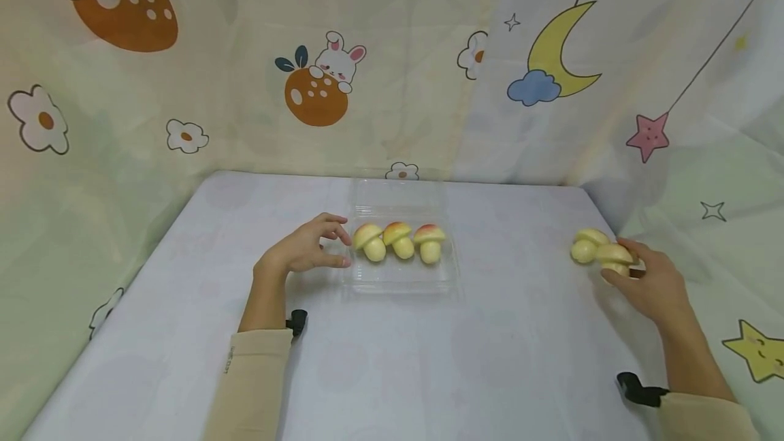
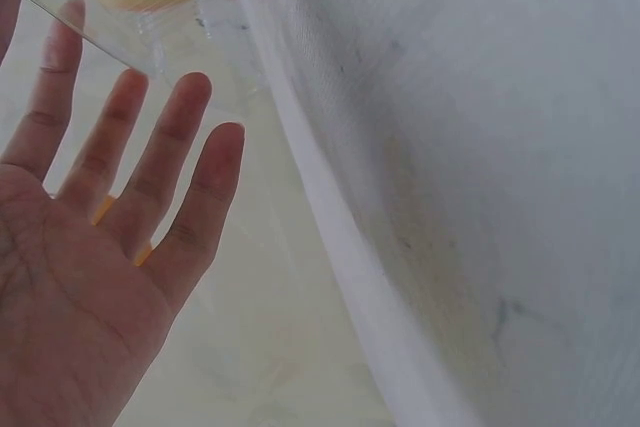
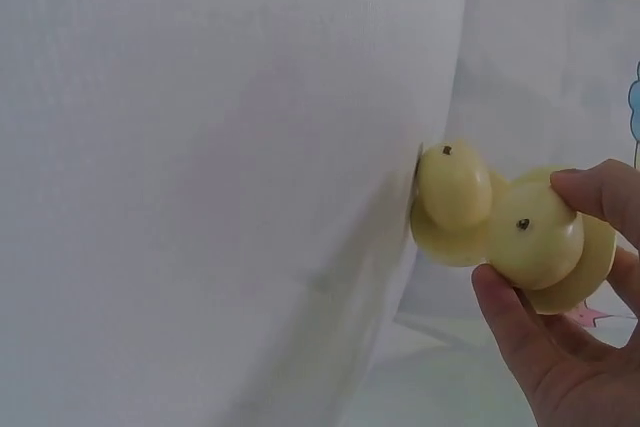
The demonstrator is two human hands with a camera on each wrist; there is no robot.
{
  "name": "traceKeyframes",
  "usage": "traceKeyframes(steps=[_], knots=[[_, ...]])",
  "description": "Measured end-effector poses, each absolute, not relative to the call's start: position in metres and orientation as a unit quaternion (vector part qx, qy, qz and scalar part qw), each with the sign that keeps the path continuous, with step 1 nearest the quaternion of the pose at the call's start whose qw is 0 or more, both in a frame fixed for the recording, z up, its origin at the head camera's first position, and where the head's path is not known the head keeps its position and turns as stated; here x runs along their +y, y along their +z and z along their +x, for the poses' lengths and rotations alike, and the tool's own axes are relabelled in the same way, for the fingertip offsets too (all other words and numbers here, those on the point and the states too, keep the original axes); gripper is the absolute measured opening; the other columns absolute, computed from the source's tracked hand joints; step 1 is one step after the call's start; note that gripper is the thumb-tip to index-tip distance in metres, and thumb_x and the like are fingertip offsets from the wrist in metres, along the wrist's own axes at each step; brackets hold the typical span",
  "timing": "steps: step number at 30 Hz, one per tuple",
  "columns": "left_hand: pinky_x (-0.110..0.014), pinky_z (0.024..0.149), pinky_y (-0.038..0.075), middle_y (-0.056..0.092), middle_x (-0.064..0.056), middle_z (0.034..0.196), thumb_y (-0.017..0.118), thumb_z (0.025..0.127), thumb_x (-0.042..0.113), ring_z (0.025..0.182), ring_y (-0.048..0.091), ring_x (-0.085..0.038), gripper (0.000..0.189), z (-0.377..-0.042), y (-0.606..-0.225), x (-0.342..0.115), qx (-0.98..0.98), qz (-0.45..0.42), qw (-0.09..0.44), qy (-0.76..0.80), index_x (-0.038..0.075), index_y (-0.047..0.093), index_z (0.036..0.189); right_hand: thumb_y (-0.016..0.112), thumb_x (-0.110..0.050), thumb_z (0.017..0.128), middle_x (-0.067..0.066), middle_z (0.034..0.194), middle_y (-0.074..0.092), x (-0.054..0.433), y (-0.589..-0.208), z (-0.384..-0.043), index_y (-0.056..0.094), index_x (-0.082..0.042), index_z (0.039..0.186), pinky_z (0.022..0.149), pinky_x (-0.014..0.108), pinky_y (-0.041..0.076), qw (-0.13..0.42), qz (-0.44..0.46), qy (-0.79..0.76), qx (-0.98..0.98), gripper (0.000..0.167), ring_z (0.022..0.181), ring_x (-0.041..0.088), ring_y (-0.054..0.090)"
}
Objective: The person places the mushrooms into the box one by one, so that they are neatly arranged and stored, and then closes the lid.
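Note:
A clear plastic clamshell box [image 1: 401, 281] lies opened on the table, with three toy mushrooms in a row inside, their caps yellow-green tinged with red. At the box's left edge is my left hand [image 1: 306, 247], its fingers spread and relaxed, fingertips right at the rim. In the left wrist view the palm shows bare beside the box wall. Over at the table's right side, my right hand [image 1: 658, 284] pinches a pale yellow-green toy mushroom [image 3: 535, 237] between thumb and fingers. Just behind it sits another such mushroom [image 1: 584, 247], overlapped by the held one.
The box's clear lid [image 1: 398, 196] lies folded back toward the far edge of the white-covered table [image 1: 520, 346]. Printed fabric [image 1: 404, 87] with rabbits, flowers and stars hangs behind and along both sides. A black wrist mount [image 1: 640, 390] shows at the right sleeve.

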State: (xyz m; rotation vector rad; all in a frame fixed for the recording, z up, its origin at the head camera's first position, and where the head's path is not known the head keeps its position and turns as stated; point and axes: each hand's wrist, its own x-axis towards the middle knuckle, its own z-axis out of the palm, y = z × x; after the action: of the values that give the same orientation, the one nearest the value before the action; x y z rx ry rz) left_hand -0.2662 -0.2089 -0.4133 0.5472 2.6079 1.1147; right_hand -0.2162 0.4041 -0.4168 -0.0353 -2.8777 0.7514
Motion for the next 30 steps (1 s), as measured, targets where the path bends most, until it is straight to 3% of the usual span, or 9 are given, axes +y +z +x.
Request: traceKeyframes(steps=[5,10,13,16,18,23,30], knots=[[-0.056,0.111,0.044,0.038,-0.007,0.16,0.088,0.082,0.032,0.138,0.048,-0.033,0.042,-0.258,-0.416,-0.217,0.897,0.173,0.126,0.388,0.01,0.072,0.115,0.072,-0.026,0.095,0.043,0.136,0.04,0.39,-0.42,-0.225,0.042,0.001,0.153,0.063,0.013,0.045,0.087,0.011,0.277,-0.957,0.071,0.107,0.058,0.058],[-0.056,0.11,0.044,0.038,-0.009,0.16,0.087,0.083,0.034,0.138,0.048,-0.035,0.043,-0.258,-0.417,-0.218,0.895,0.183,0.12,0.39,0.01,0.071,0.116,0.072,-0.024,0.096,0.038,0.139,0.042,0.378,-0.423,-0.225,0.037,-0.002,0.157,0.063,0.005,0.044,0.094,0.018,0.316,-0.944,0.074,0.108,0.054,0.06],[-0.056,0.11,0.045,0.038,-0.01,0.16,0.087,0.083,0.035,0.138,0.049,-0.034,0.044,-0.258,-0.416,-0.217,0.896,0.184,0.123,0.386,0.01,0.072,0.115,0.073,-0.025,0.096,0.033,0.142,0.044,0.373,-0.424,-0.224,0.032,-0.005,0.16,0.067,0.004,0.047,0.087,0.023,0.341,-0.936,0.079,0.102,0.026,0.066],[-0.057,0.11,0.044,0.038,-0.011,0.16,0.087,0.083,0.034,0.138,0.049,-0.035,0.043,-0.259,-0.415,-0.216,0.896,0.185,0.124,0.383,0.009,0.072,0.115,0.074,-0.024,0.096,0.029,0.144,0.046,0.368,-0.424,-0.223,0.031,-0.005,0.16,0.069,0.005,0.049,0.089,0.031,0.361,-0.928,0.079,0.096,-0.007,0.056],[-0.058,0.11,0.044,0.038,-0.012,0.16,0.087,0.084,0.034,0.137,0.049,-0.036,0.043,-0.261,-0.415,-0.215,0.897,0.189,0.121,0.381,0.009,0.071,0.115,0.074,-0.023,0.096,0.027,0.143,0.046,0.365,-0.424,-0.223,0.034,-0.004,0.158,0.069,0.005,0.05,0.1,0.037,0.37,-0.923,0.076,0.092,-0.017,0.049],[-0.056,0.11,0.045,0.039,-0.009,0.16,0.087,0.083,0.033,0.137,0.049,-0.034,0.04,-0.265,-0.413,-0.211,0.898,0.192,0.121,0.378,0.012,0.071,0.114,0.076,-0.016,0.094,0.02,0.138,0.049,0.358,-0.425,-0.226,0.043,-0.002,0.153,0.074,0.003,0.049,0.13,0.058,0.385,-0.912,0.069,0.093,-0.015,0.051],[-0.055,0.109,0.046,0.038,-0.007,0.16,0.087,0.083,0.033,0.138,0.048,-0.033,0.04,-0.269,-0.413,-0.207,0.896,0.195,0.125,0.38,0.012,0.072,0.114,0.074,-0.013,0.096,0.019,0.138,0.05,0.343,-0.423,-0.234,0.039,-0.002,0.155,0.08,0.002,0.047,0.133,0.069,0.416,-0.897,0.07,0.1,-0.01,0.052]])
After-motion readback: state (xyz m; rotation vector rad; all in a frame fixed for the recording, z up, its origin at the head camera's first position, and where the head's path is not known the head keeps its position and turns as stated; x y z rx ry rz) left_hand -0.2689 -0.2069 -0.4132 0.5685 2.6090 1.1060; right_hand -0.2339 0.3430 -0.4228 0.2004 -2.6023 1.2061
